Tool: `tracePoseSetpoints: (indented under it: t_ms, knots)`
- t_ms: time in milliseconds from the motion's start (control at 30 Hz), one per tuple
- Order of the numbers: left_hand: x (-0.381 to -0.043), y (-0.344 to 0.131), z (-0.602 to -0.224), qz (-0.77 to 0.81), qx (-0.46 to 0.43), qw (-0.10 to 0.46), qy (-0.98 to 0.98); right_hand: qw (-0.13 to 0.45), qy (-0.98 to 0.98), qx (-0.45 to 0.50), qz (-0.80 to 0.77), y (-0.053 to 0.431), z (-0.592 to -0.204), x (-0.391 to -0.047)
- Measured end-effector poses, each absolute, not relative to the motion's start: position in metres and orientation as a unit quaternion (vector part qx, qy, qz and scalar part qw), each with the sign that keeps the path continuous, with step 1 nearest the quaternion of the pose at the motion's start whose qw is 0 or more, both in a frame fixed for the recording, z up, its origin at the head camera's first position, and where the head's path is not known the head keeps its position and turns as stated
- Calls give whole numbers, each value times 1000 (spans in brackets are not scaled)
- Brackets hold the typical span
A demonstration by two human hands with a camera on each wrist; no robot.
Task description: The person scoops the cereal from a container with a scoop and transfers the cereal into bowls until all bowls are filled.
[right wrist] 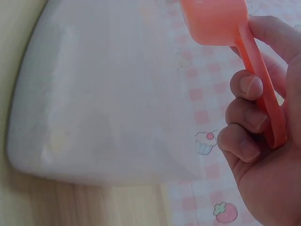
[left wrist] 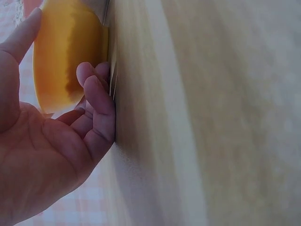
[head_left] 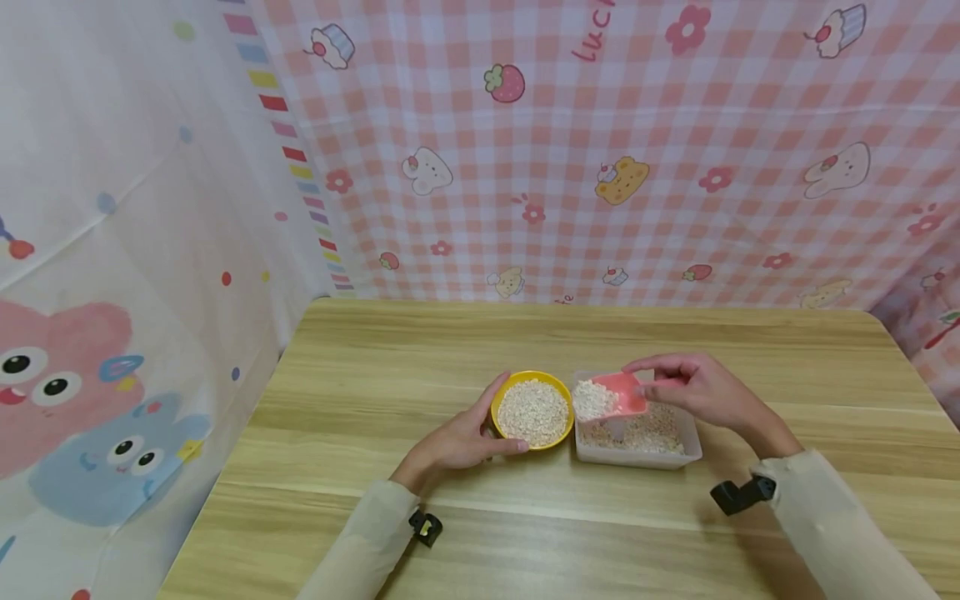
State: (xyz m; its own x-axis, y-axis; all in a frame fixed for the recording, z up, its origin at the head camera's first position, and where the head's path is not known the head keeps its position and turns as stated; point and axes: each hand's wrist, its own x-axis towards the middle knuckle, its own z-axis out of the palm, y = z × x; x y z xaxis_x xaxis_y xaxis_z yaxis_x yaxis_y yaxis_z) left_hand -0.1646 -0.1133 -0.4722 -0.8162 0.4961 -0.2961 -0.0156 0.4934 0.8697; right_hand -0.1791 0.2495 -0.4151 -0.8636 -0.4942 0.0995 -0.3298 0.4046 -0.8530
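My left hand (head_left: 463, 437) holds a small yellow bowl (left wrist: 59, 52) on the table, thumb near the front of its rim and fingers round its left side. Pale oat flakes (head_left: 533, 412) fill the bowl. In my right hand (head_left: 697, 387) is the handle of a pink scoop (head_left: 630, 393), with the fingers curled round it in the right wrist view. A heap of flakes (head_left: 594, 401) lies in the scoop, whose front edge is close to the bowl's right rim. Below the scoop stands a whitish translucent tub (head_left: 637, 457) with more flakes inside.
Bowl and tub stand side by side on a wood-grain table (head_left: 480, 533). A pink checked cloth (head_left: 570, 167) hangs behind the table's back edge, and a white printed cloth (head_left: 180, 275) hangs at the left. Black mounts (head_left: 738, 495) are strapped at the wrists.
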Motion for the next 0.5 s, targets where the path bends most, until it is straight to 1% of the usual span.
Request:
tracePoseSetpoints:
  t_ms: [500]
  knots:
    - [-165, -113, -470, 482, 151, 262, 822, 102, 851, -243, -453, 220, -398, -183]
